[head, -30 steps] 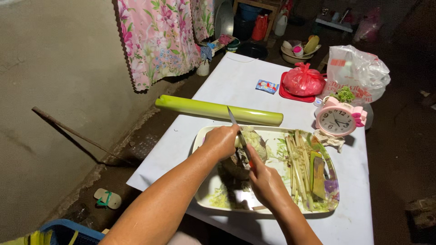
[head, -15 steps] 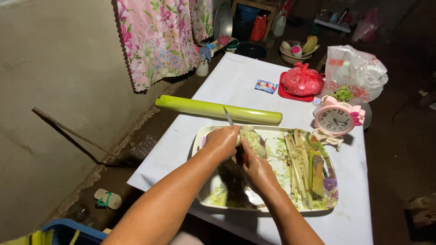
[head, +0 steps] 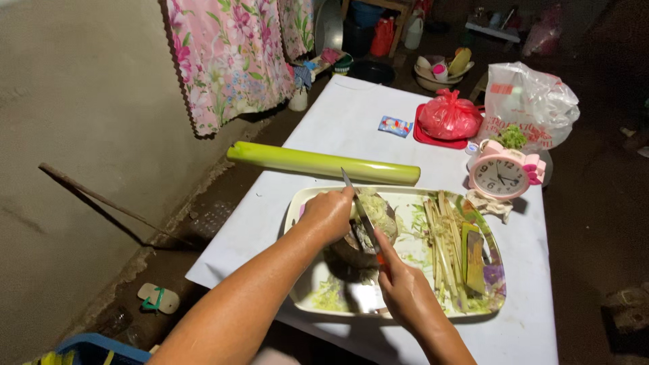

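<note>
My left hand (head: 328, 213) presses down on a pale green stalk piece (head: 376, 211) that lies on a small round wooden block (head: 351, 251) inside a flowered tray (head: 495, 286). A knife (head: 359, 208) is gripped in my right hand (head: 404, 288), its blade raised and slanting up to the left over the chopped pile. Thin shreds of the stalk lie around the block. Several long cut strips (head: 442, 245) lie in the tray's right half.
A long green stalk (head: 322, 163) lies across the white table (head: 351, 115) behind the tray. A pink alarm clock (head: 501, 176), a red bag (head: 450, 117) on a red plate, a white plastic bag (head: 534, 101) and a small packet (head: 396, 126) stand further back. A flowered curtain (head: 230, 54) hangs at left.
My right hand pushed the knife forward and down onto the stalk piece, then drew back and lifted the blade. My left hand stayed on the stalk piece.
</note>
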